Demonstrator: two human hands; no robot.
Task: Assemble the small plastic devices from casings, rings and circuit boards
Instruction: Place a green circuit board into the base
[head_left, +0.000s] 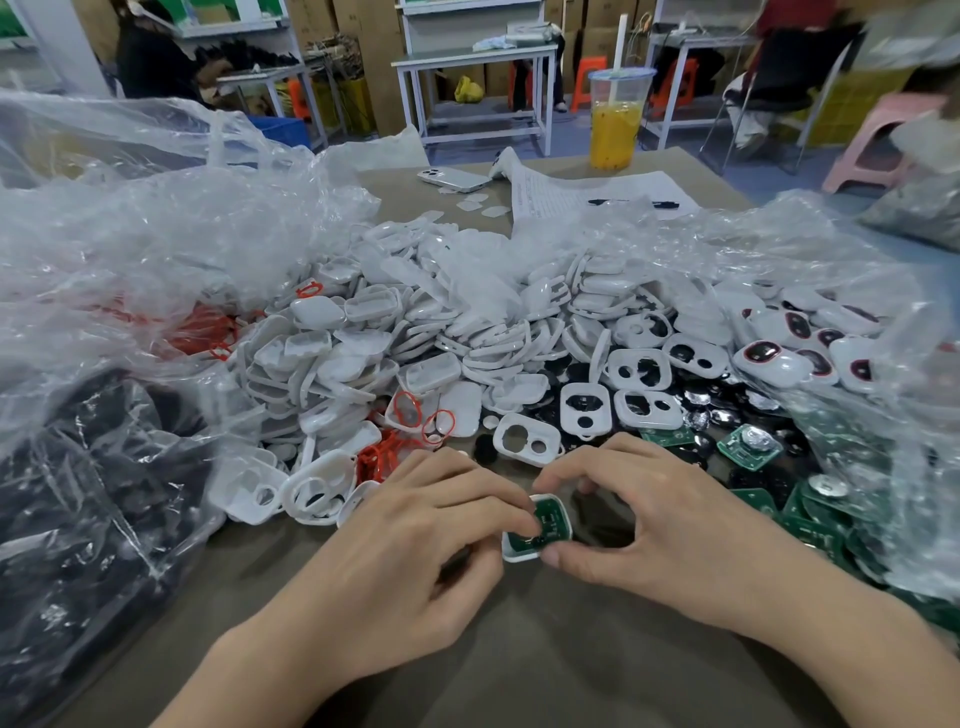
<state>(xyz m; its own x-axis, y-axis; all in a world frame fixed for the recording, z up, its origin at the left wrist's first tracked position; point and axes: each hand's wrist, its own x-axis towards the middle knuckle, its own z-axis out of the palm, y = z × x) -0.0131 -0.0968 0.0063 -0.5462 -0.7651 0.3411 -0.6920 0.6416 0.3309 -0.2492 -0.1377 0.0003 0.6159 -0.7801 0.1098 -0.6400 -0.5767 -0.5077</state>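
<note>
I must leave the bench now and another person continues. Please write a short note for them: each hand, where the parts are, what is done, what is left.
Left hand: fingertips pinch the white casing, over the green circuit board in it.
Right hand: thumb and forefinger hold the same casing, at the front of the table.
Parts: spare casings piled behind, red rings left of centre, loose boards on the right.
Done: the board lies in the casing.
Left: this one seems to have no ring or cover yet.
</note>
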